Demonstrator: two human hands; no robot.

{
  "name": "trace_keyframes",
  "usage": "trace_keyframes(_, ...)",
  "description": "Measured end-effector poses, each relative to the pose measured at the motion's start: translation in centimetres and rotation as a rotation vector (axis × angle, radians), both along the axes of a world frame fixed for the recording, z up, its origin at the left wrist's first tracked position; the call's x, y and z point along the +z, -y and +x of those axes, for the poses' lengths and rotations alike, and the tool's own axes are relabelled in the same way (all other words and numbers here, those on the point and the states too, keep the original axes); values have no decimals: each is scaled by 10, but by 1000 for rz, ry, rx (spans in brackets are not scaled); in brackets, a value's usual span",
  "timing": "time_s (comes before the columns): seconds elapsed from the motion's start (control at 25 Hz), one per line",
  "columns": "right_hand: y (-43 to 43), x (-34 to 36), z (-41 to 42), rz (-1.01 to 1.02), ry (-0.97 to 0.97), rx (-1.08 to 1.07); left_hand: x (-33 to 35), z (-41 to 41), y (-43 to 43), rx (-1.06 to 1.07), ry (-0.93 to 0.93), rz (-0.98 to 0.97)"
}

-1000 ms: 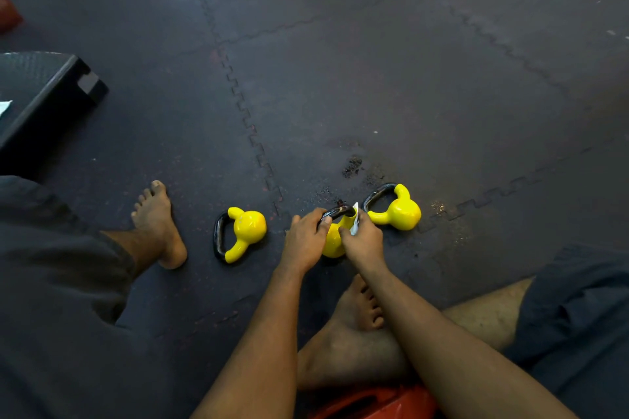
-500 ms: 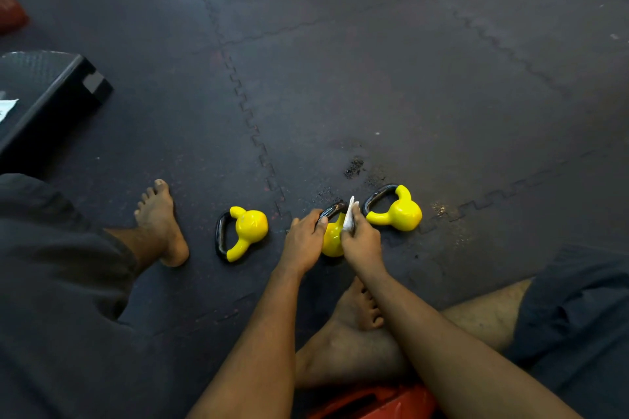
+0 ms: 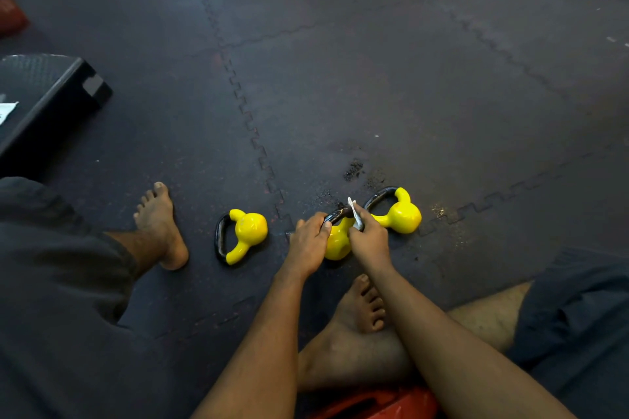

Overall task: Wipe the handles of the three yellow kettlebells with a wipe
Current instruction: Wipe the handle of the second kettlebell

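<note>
Three small yellow kettlebells with dark handles lie on the dark rubber floor. The left kettlebell (image 3: 246, 233) lies alone on its side. The middle kettlebell (image 3: 337, 240) sits between my hands. My left hand (image 3: 308, 241) grips the left part of its dark handle (image 3: 340, 213). My right hand (image 3: 369, 241) pinches a white wipe (image 3: 355, 213) against the right end of that handle. The right kettlebell (image 3: 400, 214) lies just beyond my right hand, untouched.
My bare feet rest on the interlocking mat (image 3: 374, 78), one at the left (image 3: 161, 224), one under my forearms (image 3: 357, 316). A black step platform (image 3: 44, 99) stands at the far left. A red object (image 3: 381, 403) sits at the bottom edge.
My right hand with the wipe has slid slightly along the middle kettlebell's handle. My left hand keeps its grip. The other two kettlebells have not moved.
</note>
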State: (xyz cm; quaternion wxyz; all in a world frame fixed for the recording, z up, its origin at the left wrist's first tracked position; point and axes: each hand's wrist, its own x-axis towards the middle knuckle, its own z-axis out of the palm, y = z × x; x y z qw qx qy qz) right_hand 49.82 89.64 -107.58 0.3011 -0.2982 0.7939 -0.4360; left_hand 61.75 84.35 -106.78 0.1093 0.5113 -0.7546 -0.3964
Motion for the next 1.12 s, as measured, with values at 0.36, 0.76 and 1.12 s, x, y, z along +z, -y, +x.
trace_keyframes(0.36, -1, -2, -1, -43, -63, 23, -4, 1, 2, -12, 18, 37)
trace_keyframes(0.76, -2, 3, -35, -217, 87, -233, 0, -2, -3, 14, 12, 18)
trace_keyframes(1.12, 1, 16, -44, -238, 397, -109, -5, -1, -2, 18, -4, 21)
